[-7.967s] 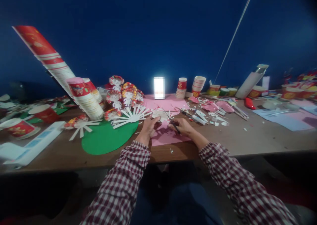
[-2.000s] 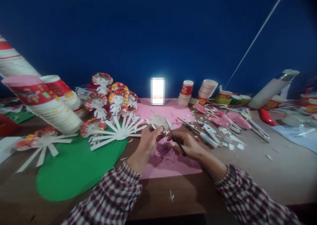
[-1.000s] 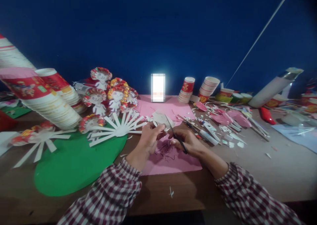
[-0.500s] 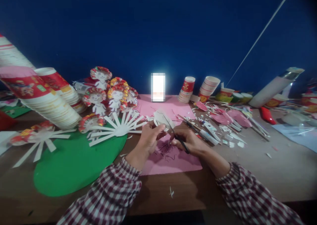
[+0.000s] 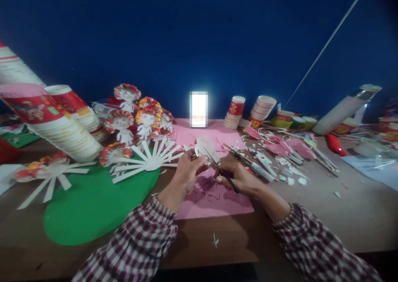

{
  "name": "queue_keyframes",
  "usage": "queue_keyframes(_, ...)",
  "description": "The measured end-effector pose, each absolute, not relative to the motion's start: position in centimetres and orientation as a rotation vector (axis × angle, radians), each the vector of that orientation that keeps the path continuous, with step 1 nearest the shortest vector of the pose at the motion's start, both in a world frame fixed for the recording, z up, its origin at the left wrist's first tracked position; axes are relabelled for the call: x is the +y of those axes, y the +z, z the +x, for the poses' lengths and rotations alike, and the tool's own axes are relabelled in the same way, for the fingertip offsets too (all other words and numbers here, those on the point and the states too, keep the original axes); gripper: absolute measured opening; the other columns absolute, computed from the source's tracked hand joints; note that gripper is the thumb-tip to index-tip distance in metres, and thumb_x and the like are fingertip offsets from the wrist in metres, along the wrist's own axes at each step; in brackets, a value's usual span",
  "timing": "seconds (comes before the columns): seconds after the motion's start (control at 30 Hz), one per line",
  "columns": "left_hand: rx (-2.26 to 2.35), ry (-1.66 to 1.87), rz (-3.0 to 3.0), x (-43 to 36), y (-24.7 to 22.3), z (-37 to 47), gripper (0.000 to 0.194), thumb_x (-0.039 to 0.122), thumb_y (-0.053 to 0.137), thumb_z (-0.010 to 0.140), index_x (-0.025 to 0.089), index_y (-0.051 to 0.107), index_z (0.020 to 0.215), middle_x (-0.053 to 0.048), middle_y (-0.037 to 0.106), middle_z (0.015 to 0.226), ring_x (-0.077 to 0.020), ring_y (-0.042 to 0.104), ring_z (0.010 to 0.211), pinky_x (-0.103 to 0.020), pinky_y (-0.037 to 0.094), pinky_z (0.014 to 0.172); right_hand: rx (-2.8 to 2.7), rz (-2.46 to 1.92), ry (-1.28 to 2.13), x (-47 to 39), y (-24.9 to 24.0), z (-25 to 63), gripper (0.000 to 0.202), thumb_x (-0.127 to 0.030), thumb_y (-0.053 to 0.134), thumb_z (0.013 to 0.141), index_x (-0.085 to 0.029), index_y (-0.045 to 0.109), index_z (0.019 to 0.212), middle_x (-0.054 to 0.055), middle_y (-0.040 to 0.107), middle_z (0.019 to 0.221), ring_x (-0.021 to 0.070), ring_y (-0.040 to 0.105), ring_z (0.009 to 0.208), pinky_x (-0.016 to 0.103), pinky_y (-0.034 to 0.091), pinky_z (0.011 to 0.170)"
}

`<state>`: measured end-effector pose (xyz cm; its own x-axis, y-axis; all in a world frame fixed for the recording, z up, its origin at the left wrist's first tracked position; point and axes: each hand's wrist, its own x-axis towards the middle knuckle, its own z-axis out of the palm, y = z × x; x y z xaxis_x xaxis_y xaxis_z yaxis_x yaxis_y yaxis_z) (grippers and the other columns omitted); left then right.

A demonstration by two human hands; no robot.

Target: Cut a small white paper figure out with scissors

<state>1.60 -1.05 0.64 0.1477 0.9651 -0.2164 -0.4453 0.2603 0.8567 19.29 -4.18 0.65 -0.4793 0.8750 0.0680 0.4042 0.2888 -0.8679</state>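
Pinched between the fingers and thumb of my left hand (image 5: 188,170) is a small piece of white paper (image 5: 203,145). My right hand (image 5: 241,177) is closed round a pair of scissors (image 5: 229,182) with dark handles. The blades point up and left and lie across the paper; whether they are cutting at this instant is hard to make out. Under both hands lies a pink sheet (image 5: 217,205) with dark scraps or marks on it.
To the left, a white paper fan shape (image 5: 152,162) rests partly on a green sheet (image 5: 96,207). Behind it stand paper figures with red and yellow rims (image 5: 146,118) and stacked paper cups (image 5: 66,131). Pens (image 5: 261,170), paper scraps and a red object (image 5: 336,144) lie to the right.
The white paper has shifted slightly and turned in my left hand. The scissors have moved only a little against it; the surroundings look the same.
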Motion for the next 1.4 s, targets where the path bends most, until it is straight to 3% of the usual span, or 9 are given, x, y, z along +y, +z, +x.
queue_keyframes(0.2, 0.886, 1.153, 0.755, -0.98, 0.37, 1.61, 0.031, 0.021, 0.077, 0.060, 0.013, 0.062, 0.086, -0.005, 0.065, 0.086, -0.0125, 0.062, 0.074, -0.024, 0.053, 0.065, -1.970, -1.185, 1.143, -4.23, 0.56, 19.21, 0.046, -0.057, 0.059, 0.081, -0.012, 0.061, 0.081, -0.001, 0.049, 0.061, 0.0099, 0.042, 0.053, 0.021, 0.031, 0.048)
queue_keyframes(0.6, 0.887, 1.214, 0.753, -1.16, 0.42, 2.06, 0.034, 0.013, 0.073, 0.057, 0.013, 0.059, 0.088, -0.001, 0.066, 0.077, -0.0124, 0.063, 0.070, -0.028, 0.054, 0.070, -2.062, -1.178, 1.014, -3.89, 0.30, 19.49, 0.041, -0.053, 0.061, 0.082, -0.012, 0.063, 0.080, 0.003, 0.059, 0.071, 0.0140, 0.052, 0.065, 0.023, 0.039, 0.059)
queue_keyframes(1.4, 0.879, 1.253, 0.668, -0.98, 0.08, 2.14, 0.038, 0.008, 0.073, 0.058, 0.015, 0.054, 0.092, -0.002, 0.065, 0.077, -0.0126, 0.063, 0.070, -0.030, 0.054, 0.071, -2.010, -1.172, 1.018, -3.97, -0.05, 19.16, 0.043, -0.056, 0.063, 0.078, -0.013, 0.063, 0.076, 0.002, 0.057, 0.067, 0.0133, 0.049, 0.062, 0.023, 0.039, 0.056)
